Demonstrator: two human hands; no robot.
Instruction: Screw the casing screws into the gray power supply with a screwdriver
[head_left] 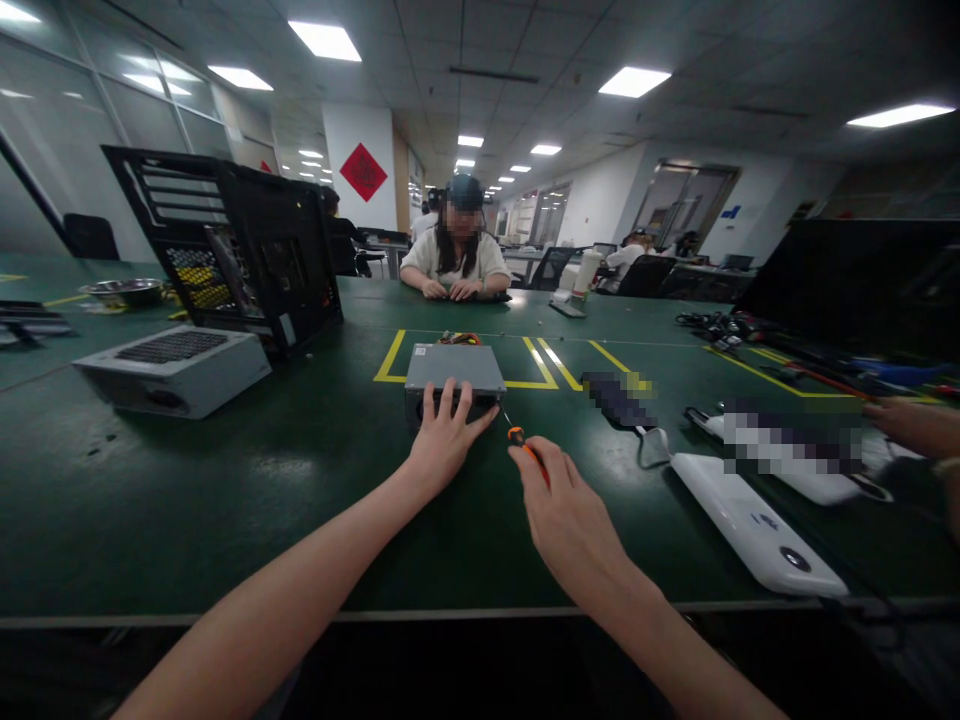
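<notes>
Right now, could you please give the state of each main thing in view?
Grey box: set down, left hand on it.
Screwdriver: gripped in right hand, tip contact unclear.
Second grey box: set down, unheld.
Computer case: standing.
Metal bowl: upright.
White device: lying flat.
Ceiling lights: on.

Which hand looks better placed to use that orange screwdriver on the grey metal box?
Probably the right hand: it grips the orange screwdriver, whose shaft points toward the grey metal box. The left hand rests spread on the box, perhaps steadying it.
</notes>
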